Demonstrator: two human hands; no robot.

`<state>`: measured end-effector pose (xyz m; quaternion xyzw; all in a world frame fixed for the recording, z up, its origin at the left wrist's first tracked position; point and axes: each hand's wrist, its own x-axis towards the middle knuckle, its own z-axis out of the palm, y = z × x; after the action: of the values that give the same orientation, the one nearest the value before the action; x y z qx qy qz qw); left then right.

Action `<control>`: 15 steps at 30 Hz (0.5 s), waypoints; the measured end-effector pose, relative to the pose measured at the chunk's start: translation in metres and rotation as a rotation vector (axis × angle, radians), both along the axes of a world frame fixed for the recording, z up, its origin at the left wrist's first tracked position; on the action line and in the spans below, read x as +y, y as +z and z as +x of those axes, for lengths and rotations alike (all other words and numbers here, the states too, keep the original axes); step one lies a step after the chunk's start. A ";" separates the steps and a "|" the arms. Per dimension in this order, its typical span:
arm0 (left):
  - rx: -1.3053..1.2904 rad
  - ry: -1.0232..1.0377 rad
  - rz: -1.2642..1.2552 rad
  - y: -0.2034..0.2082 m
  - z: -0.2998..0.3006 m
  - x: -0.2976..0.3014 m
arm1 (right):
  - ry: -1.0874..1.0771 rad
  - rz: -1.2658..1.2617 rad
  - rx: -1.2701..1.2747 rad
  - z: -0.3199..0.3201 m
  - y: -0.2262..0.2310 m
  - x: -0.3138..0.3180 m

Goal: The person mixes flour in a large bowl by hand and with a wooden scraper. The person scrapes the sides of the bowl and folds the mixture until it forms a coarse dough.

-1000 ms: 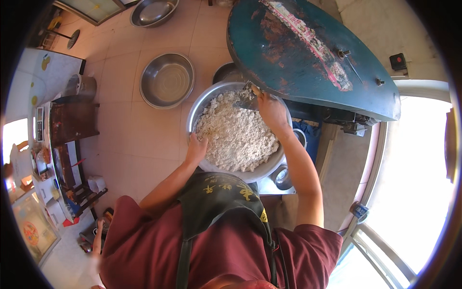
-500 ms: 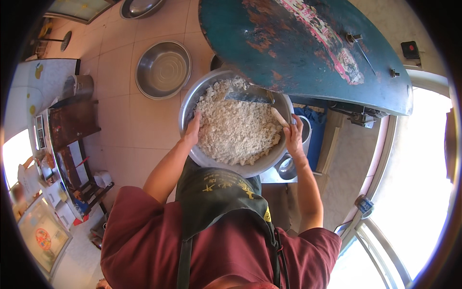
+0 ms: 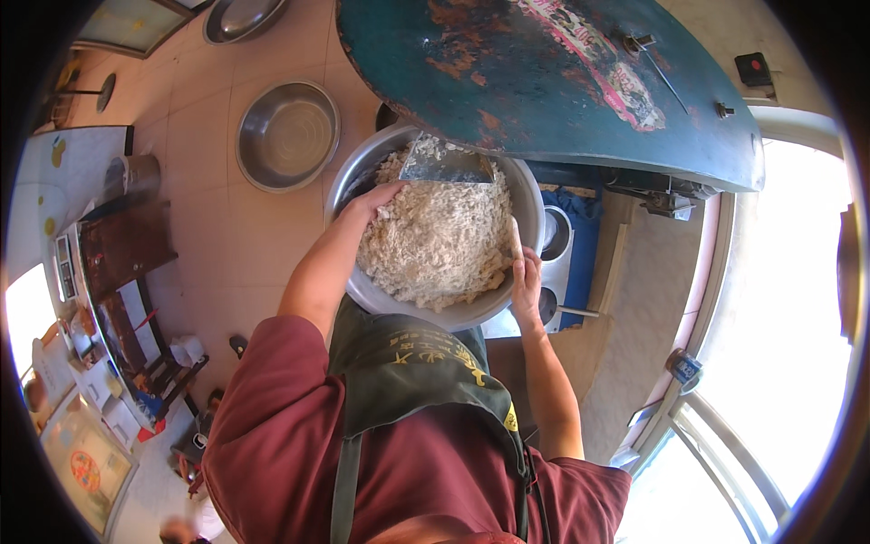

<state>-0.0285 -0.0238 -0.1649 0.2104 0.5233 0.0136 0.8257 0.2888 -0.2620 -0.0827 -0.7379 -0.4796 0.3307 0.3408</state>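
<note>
A large metal basin is in front of my apron, heaped with a pale, crumbly flour mixture. My left hand reaches over the left rim, its fingers stretched out flat onto the mixture. On the right side my right hand grips the rim. Right by its fingers rests a pale rod, which looks like a wooden handle. A flat metal scoop lies at the far side of the mixture; whether the rod belongs to it, I cannot tell.
A worn, dark green machine cover overhangs the basin's far edge. An empty metal basin and another basin stand on the tiled floor to the left. Small metal pots sit at the right, near a ledge.
My left hand has let go of the basin's left rim and moved inward onto the mixture. Basin and scoop have shifted slightly left in view. My right hand has slid slightly nearer me.
</note>
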 end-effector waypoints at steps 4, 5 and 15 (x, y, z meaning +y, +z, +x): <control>-0.042 -0.236 0.234 0.021 0.016 0.004 | -0.029 0.013 0.055 -0.005 -0.007 -0.012; 0.134 -0.372 0.298 0.069 0.029 0.008 | -0.047 0.014 0.059 -0.006 -0.010 -0.017; 0.239 -0.832 1.329 0.118 0.024 -0.035 | -0.118 -0.031 0.115 -0.039 0.013 -0.026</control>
<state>-0.0045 -0.0583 -0.0473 0.8376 0.3690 -0.0092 0.4027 0.2493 -0.2884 -0.0699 -0.7498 -0.4100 0.3590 0.3752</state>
